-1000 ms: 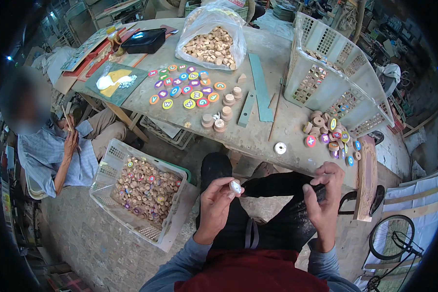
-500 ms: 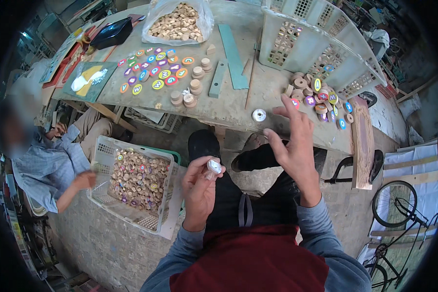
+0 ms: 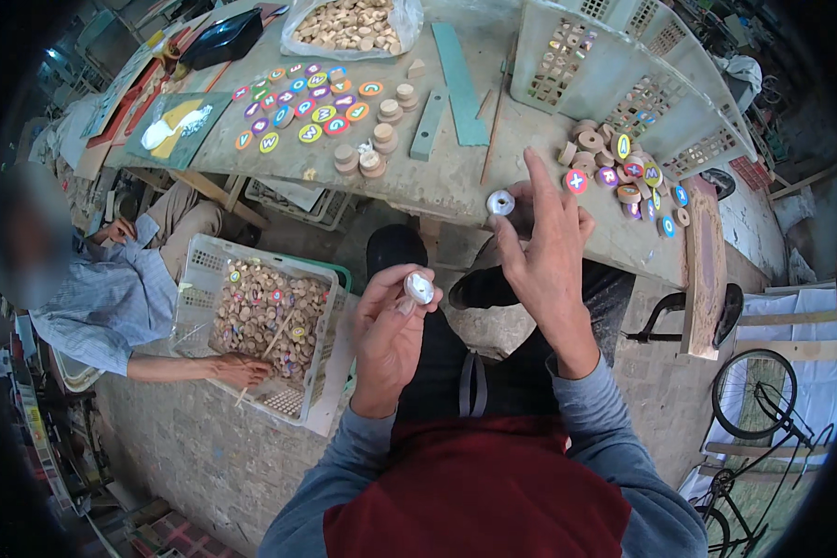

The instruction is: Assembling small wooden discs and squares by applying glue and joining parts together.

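My left hand point(image 3: 388, 339) pinches a small round piece with a glossy white, glue-like top point(image 3: 419, 287) between thumb and fingers, above my lap. My right hand point(image 3: 551, 244) is at the table's front edge, its index finger stretched out and its thumb apart. Close to the thumb and other fingers is a disc with a white ring-like top point(image 3: 500, 202); whether they touch it I cannot tell. Left of it stand short stacks of wooden discs point(image 3: 371, 164). Farther back lie colourful letter discs point(image 3: 323, 113) in loose rows.
A crate of discs point(image 3: 318, 377) stands on the floor at left, with a co-worker's hand point(image 3: 242, 369) and a thin stick in it. On the table are a bag of wooden pieces point(image 3: 353, 26), green strips point(image 3: 458, 84), a disc pile point(image 3: 628, 177) and a plastic crate point(image 3: 614, 79).
The view has shifted slightly. My right hand has moved closer to the white-topped disc at the table edge. The co-worker's hand has reached into the floor crate. My left hand keeps its hold.
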